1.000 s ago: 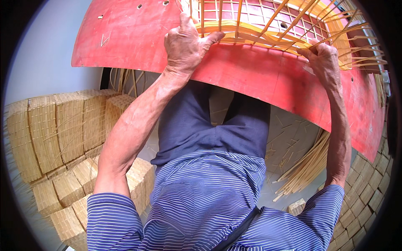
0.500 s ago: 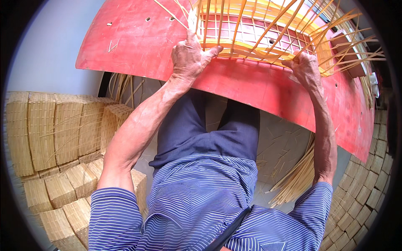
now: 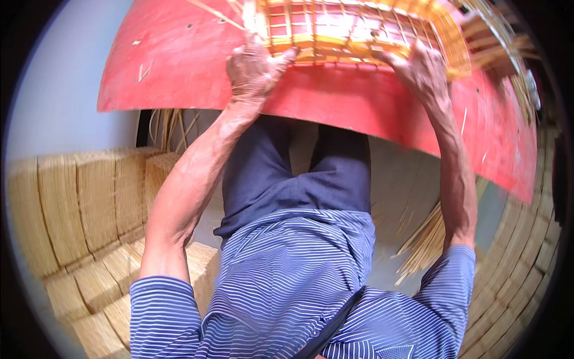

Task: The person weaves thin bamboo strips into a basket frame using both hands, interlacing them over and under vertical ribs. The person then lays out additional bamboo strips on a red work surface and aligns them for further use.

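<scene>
A half-woven basket of thin bamboo strips [image 3: 353, 54], with yellow-orange sides and an open grid inside, sits on a red board [image 3: 179, 66]. Its far part runs out of the top of the view. My left hand [image 3: 254, 72] grips the near left corner, the thumb laid along the near side. Toward the near right corner, my right hand [image 3: 423, 69] grasps the same side, its thumb pointing left and its fingers reaching over the rim. Some fingertips are hidden or blurred.
Bundled stacks of woven bamboo pieces [image 3: 66, 209] stand at the left, and more stacks [image 3: 508, 287] at the right. Loose strips [image 3: 421, 245] lie on the floor beneath the board. Blurred strips [image 3: 508, 54] stick out at the far right.
The basket and both hands have shifted left and slightly up in the view. The long strips that crossed over the basket no longer show there. My right hand's fingers are more stretched.
</scene>
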`<state>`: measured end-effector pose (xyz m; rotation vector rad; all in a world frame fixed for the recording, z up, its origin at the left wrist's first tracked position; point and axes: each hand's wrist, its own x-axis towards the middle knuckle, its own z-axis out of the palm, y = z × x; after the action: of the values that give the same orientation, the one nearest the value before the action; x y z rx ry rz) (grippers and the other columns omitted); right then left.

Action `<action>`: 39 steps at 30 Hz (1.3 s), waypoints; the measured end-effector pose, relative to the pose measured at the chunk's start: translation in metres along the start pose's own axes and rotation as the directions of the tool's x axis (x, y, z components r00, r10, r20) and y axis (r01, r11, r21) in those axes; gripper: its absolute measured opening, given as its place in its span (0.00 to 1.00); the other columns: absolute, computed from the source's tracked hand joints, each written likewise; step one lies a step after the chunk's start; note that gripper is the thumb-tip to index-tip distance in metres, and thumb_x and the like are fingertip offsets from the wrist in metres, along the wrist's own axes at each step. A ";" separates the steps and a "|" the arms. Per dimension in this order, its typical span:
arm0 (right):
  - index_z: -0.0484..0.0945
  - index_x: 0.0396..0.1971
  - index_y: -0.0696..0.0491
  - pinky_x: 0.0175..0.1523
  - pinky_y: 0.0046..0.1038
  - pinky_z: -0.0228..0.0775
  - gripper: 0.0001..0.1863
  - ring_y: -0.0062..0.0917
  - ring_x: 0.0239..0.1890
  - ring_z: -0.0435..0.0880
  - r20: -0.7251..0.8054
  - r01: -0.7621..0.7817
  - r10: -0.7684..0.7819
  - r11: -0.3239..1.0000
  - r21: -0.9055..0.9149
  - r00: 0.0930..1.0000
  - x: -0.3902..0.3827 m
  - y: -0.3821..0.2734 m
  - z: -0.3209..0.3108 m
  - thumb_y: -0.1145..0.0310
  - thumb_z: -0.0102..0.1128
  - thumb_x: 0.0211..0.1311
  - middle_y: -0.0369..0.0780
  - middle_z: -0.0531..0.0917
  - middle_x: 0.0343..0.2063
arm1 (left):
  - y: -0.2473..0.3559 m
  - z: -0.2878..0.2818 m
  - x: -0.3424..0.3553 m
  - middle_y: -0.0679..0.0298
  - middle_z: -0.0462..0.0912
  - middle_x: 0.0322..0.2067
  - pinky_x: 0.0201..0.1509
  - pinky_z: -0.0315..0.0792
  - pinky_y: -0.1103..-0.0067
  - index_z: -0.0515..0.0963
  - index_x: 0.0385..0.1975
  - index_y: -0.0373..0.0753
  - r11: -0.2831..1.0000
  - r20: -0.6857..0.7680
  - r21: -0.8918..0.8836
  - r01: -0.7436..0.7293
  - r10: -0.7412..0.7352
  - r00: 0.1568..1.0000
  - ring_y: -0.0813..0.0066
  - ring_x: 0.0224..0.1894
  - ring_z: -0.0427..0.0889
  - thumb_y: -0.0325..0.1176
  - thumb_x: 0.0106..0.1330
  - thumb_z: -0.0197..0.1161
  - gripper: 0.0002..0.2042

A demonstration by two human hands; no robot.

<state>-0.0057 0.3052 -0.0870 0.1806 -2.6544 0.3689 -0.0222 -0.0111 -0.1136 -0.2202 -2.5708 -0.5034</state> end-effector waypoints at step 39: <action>0.81 0.42 0.60 0.32 0.40 0.79 0.37 0.39 0.27 0.88 -0.064 0.023 -0.027 0.998 -0.060 0.998 0.008 -0.006 0.001 0.37 0.71 0.51 0.48 0.85 0.23 | 0.066 0.005 0.058 0.49 0.85 0.32 0.41 0.79 0.63 0.80 0.50 0.39 0.887 0.241 -0.238 -0.395 0.448 0.861 0.58 0.34 0.87 0.34 0.63 0.58 0.16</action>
<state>-0.0122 0.2989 -0.0827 0.1800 -2.5932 0.2828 -0.0578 0.0554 -0.0677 -0.9692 -2.6340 -0.5667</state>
